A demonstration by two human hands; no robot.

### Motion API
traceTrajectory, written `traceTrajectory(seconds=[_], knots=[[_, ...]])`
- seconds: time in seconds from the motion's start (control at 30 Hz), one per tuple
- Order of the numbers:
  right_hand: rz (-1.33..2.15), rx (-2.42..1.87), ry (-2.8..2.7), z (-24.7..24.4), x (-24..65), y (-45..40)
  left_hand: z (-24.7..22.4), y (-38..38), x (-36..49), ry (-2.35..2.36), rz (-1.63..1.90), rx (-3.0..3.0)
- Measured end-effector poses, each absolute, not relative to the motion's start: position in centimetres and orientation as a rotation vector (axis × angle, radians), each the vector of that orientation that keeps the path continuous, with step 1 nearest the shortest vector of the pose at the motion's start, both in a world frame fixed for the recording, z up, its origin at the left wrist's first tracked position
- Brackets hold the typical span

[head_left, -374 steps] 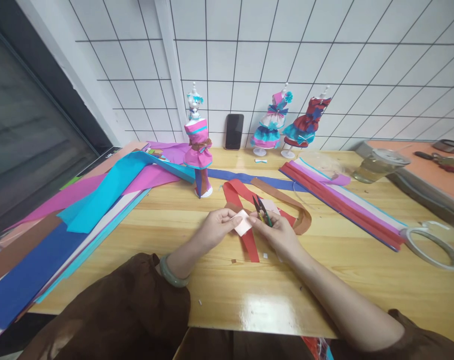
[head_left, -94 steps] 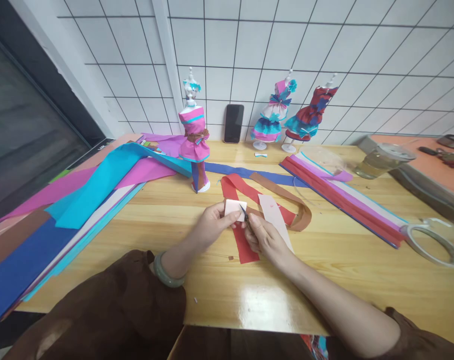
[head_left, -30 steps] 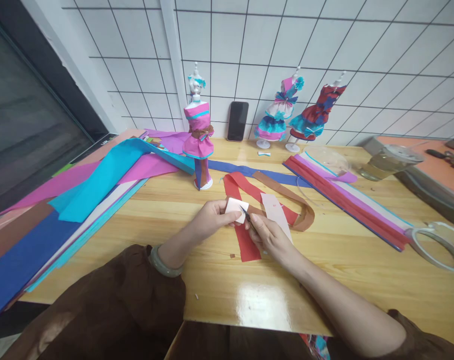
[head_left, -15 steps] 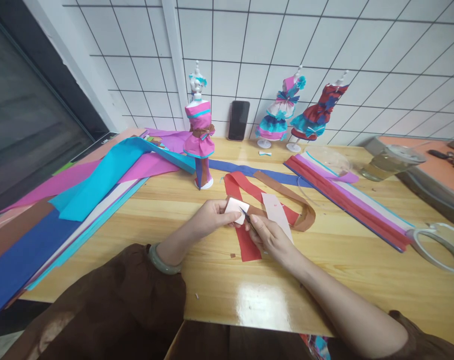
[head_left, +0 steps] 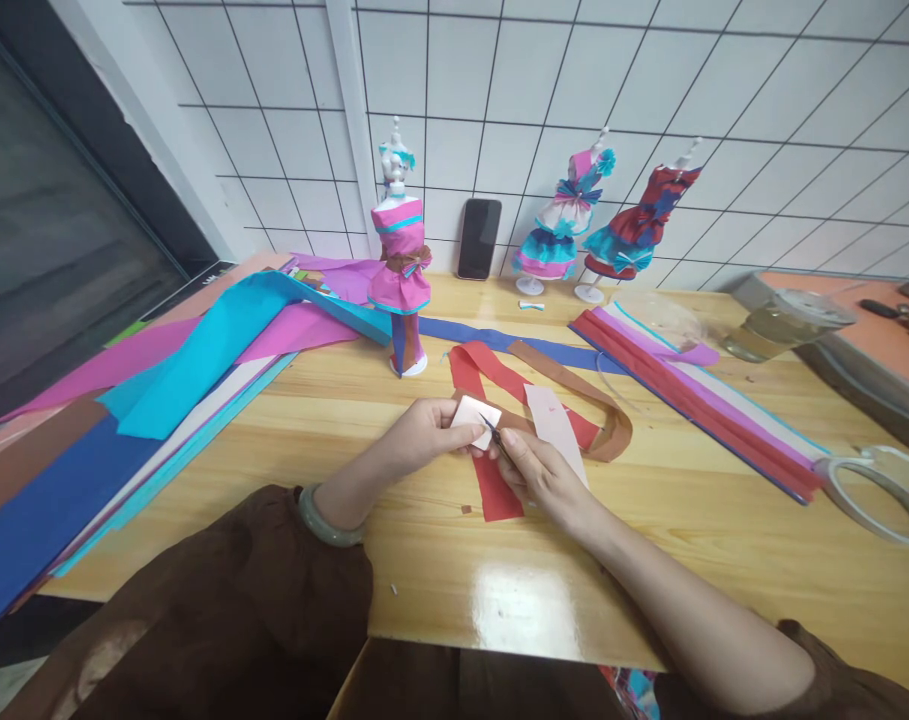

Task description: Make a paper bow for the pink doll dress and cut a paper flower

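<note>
My left hand (head_left: 433, 432) pinches a small folded square of pale pink paper (head_left: 472, 412) between thumb and fingers. Closed around small dark scissors (head_left: 493, 432), my right hand (head_left: 542, 468) keeps their pointed tip over the middle of the square. The handles are mostly hidden in the fingers. Beneath both hands lie a red paper strip (head_left: 499, 490), a looped brown strip (head_left: 613, 432) and a pale pink strip (head_left: 555, 425). A miniature dress form (head_left: 399, 235) in a pink paper dress stands just beyond.
Long coloured paper strips (head_left: 199, 350) cover the table's left side. A phone (head_left: 479, 240) leans on the tiled wall beside two dressed forms (head_left: 555, 235). Folded red and purple paper (head_left: 701, 400), a white ring-shaped object (head_left: 878, 500) and a lidded cup (head_left: 780, 325) are at the right.
Almost nothing differs. The square and the scissors' tip have shifted very slightly; both hands keep their grips.
</note>
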State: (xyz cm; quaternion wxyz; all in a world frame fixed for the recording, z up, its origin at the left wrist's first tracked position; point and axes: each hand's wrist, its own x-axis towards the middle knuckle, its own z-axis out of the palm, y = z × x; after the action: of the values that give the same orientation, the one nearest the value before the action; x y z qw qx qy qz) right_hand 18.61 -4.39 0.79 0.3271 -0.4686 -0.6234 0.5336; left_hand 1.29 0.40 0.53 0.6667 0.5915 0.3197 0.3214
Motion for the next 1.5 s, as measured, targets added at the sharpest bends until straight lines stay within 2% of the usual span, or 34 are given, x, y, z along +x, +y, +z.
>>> traceTrajectory(seconds=[1.5], knots=[[1.318, -1.294, -1.703, 1.16, 18.53, -4.37, 0.90, 0.37, 1.24, 0.743, 0.716, 1.369]])
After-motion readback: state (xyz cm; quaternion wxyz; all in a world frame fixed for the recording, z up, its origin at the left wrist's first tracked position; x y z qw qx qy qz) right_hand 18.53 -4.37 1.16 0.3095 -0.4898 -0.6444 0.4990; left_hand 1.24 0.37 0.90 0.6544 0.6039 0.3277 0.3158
